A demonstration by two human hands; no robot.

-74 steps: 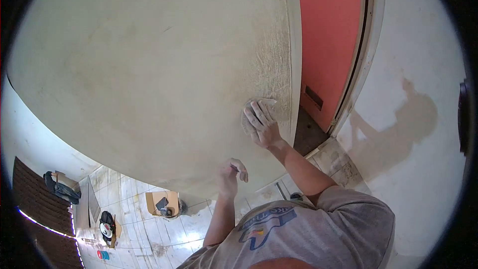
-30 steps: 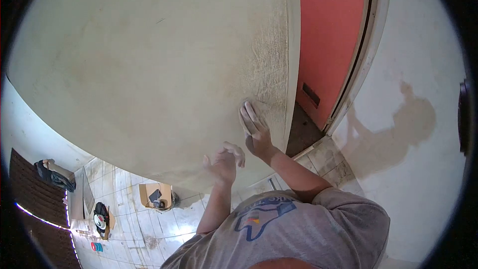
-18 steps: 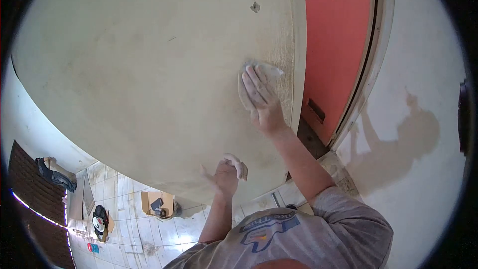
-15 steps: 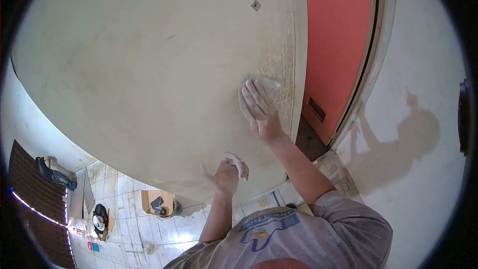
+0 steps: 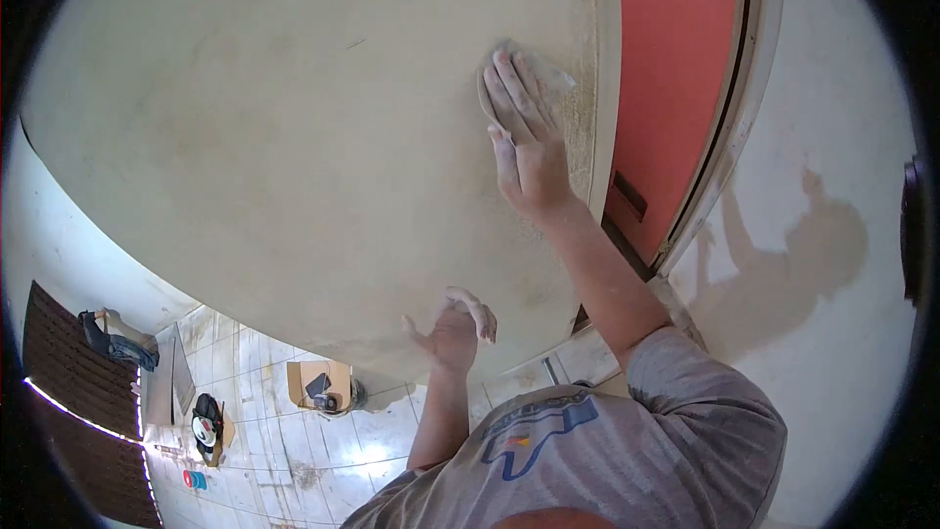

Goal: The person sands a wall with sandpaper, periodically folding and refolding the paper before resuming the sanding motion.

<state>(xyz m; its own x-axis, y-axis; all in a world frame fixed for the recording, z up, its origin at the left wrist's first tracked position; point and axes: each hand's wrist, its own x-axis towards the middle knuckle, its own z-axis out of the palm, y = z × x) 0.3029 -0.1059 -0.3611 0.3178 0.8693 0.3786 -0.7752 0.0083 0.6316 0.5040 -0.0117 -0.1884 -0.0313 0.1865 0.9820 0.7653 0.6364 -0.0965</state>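
Observation:
My right hand (image 5: 532, 147) lies nearly flat against the pale wall (image 5: 294, 147), pressing a grey sheet of sandpaper (image 5: 558, 82) onto it. One edge of the sheet shows beyond the fingers, and the thumb is along its lower side. Around it the surface looks smudged, with a rough tan strip near the wall's right edge. Lower down, my left hand (image 5: 452, 333) is close to the wall, holding nothing. Its thumb stands apart and the other fingers are loosely bent. White dust coats the fingers of both hands.
Right of the wall edge is an opening with a red surface (image 5: 676, 69) behind it. A cardboard box (image 5: 305, 387) with dark items stands on the tiled floor (image 5: 274, 441). Farther left are a black and white object (image 5: 205, 429) and a dark shutter (image 5: 83, 362).
My right hand has slid the sandpaper upward along the wall. The left hand has stayed about where it was, and the view has shifted slightly.

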